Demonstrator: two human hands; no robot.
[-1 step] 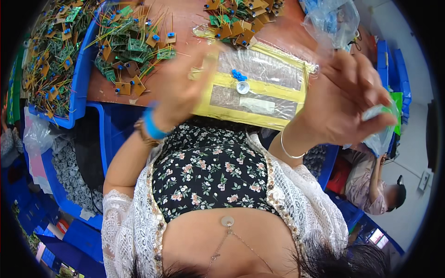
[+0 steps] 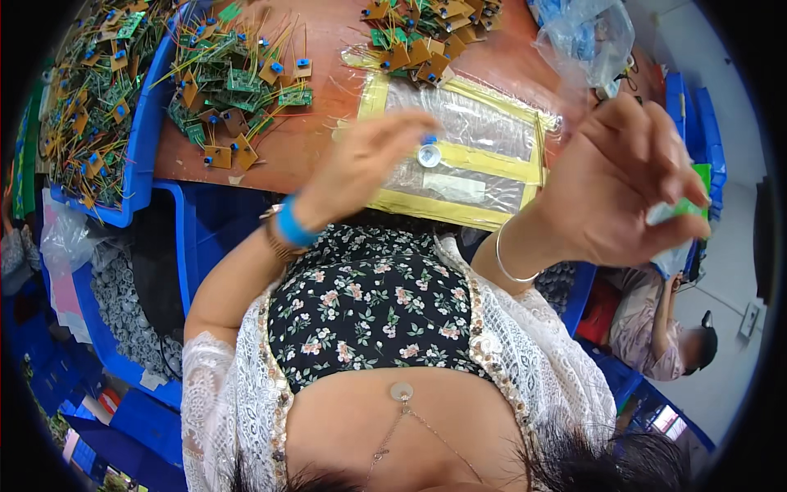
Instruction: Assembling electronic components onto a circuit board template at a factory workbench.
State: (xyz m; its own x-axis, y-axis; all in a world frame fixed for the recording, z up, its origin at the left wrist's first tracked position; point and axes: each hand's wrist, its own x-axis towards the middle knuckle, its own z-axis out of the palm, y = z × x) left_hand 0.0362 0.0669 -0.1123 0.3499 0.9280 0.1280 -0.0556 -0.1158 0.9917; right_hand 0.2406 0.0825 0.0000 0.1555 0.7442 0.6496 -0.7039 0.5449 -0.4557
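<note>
My left hand [image 2: 361, 168], with a blue band on its wrist, reaches over a flat pad [image 2: 512, 176] edged in yellow tape. Its fingers stretch out slightly bent, tips right by some small blue pieces [image 2: 429, 140], which they partly cover; nothing shows in its grasp. Close below these pieces sits a small round whitish cap-like dish [image 2: 429, 156] on the pad. Raised at the right, my right hand [image 2: 627, 184] has curled fingers and a gap between thumb and fingertips. Through that gap a green and clear bag [image 2: 701, 184] shows behind; the hand looks bare of anything.
Wired circuit boards lie in a pile [image 2: 238, 82] on the brown table [image 2: 324, 74], with another pile [image 2: 430, 37] at the back. A blue bin [image 2: 147, 156] of boards stands left. Grey parts [image 2: 123, 287] fill a lower bin. Clear plastic bags [image 2: 586, 41] lie back right. Someone [image 2: 656, 328] sits beyond.
My left hand has moved rightward across the pad, from its left edge to the small blue pieces. My right hand has stayed nearly in place, its fingers shifting slightly.
</note>
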